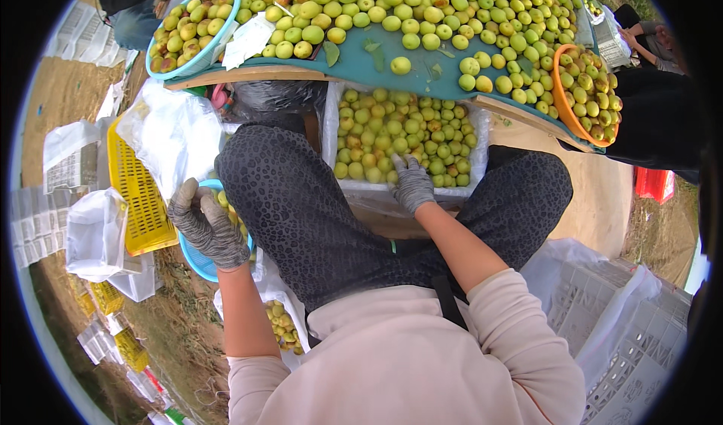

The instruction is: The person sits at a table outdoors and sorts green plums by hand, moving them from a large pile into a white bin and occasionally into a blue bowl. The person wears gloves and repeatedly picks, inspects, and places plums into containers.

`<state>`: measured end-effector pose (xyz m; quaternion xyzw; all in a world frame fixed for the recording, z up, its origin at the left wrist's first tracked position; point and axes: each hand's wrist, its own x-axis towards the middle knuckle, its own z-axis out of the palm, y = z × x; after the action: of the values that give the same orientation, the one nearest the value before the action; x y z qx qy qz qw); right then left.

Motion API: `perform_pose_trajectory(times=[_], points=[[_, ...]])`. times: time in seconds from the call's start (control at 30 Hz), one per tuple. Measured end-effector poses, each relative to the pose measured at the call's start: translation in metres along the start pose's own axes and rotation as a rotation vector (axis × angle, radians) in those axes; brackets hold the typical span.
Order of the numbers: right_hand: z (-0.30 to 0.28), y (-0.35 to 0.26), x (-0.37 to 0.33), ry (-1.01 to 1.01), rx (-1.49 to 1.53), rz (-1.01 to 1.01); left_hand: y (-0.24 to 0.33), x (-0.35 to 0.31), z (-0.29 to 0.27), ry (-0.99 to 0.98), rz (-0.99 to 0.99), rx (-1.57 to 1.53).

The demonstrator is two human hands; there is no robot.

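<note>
I sit at a teal sorting table (pixel 376 67) heaped with small green fruits (pixel 422 3). Below its edge, between my knees, a white-lined crate (pixel 407 135) holds more green fruits. My right hand (pixel 413 184), in a grey knit glove, rests on the crate's near edge among the fruits, fingers curled; I cannot tell if it holds one. My gloved left hand (pixel 205 225) hangs over a blue basket (pixel 197 255) of fruits beside my left thigh, fingers bent and touching the fruits there.
A blue basket (pixel 192 26) and an orange basket (pixel 587 94) of fruits sit on the table's ends. Yellow crate (pixel 139 191), white bags (pixel 169 135) and white crates (pixel 625 327) lie around. Another person's arm (pixel 648 37) shows at top right.
</note>
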<state>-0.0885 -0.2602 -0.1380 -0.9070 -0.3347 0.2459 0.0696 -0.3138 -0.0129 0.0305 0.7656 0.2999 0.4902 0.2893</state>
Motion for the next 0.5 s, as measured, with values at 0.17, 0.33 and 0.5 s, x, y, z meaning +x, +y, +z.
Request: perform_pose_trajectory(times=[0.17,0.33,0.5], points=[[0.011,0.036,0.028,-0.096,-0.155,-0.319,0.012,-0.001,0.044,-0.210,0.214,0.226],[-0.005,0.055,0.051,-0.050,-0.387,-0.512,0.014,0.003,0.045,-0.234,0.161,0.321],[-0.033,0.047,0.050,-0.020,-0.177,-0.161,0.013,0.003,0.048,-0.244,0.155,0.333]])
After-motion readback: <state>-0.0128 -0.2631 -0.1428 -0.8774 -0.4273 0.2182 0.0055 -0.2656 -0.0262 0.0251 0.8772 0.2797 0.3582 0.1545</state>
